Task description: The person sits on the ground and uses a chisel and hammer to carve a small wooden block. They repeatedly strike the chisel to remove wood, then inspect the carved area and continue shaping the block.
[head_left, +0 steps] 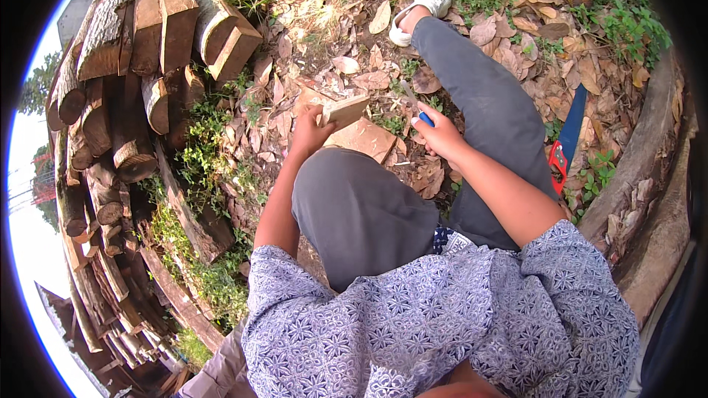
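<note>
My left hand (311,131) is closed round the end of a small flat wooden block (345,112), which tilts up above a larger piece of sawn wood (369,140) on the ground. To the right, my right hand (442,136) grips a blue-handled bladed tool (425,117). Its narrow pale blade points up and away to the left, apart from the block. Whether it is a knife or a chisel is too small to tell. My fingers hide part of the handle.
A handsaw (570,129) with a blue blade and red handle lies beyond my right leg. Stacked logs (133,155) rise on the left. A long log (641,147) bounds the right side. Dry leaves (487,29) and weeds cover the ground.
</note>
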The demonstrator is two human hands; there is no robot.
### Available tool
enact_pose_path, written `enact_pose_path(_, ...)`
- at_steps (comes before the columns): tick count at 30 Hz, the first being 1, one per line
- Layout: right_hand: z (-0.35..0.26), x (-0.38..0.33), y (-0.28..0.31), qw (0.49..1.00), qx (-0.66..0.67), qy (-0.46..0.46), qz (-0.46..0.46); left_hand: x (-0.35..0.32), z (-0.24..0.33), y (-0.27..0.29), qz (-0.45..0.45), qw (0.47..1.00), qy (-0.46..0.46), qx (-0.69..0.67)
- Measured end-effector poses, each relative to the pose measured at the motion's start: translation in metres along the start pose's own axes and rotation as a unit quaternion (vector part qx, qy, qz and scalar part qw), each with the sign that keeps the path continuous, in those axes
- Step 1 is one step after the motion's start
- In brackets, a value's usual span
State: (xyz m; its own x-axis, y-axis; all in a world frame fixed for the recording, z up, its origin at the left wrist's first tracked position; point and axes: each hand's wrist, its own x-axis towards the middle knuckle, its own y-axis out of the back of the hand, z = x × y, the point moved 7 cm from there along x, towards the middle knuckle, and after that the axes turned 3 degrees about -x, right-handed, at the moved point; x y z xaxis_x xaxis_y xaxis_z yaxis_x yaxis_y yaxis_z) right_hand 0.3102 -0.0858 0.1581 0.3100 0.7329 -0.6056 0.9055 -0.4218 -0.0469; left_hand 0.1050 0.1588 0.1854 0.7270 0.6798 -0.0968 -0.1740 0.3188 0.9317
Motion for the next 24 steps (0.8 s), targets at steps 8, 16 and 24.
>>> enact_pose_path(8, -0.026, -0.003, -0.024, 0.994, 0.09, 0.023, -0.052, 0.002, 0.07, 0.185, 0.15, 0.978, -0.001, -0.143)
enact_pose_path(16, -0.032, -0.001, -0.005, 0.989, 0.14, 0.048, 0.012, -0.037, 0.131, 0.192, 0.33, 0.937, -0.071, -0.093)
enact_pose_path(24, -0.036, 0.014, 0.01, 0.991, 0.124, 0.046, -0.017, -0.031, 0.173, 0.201, 0.392, 0.9, -0.188, -0.039)
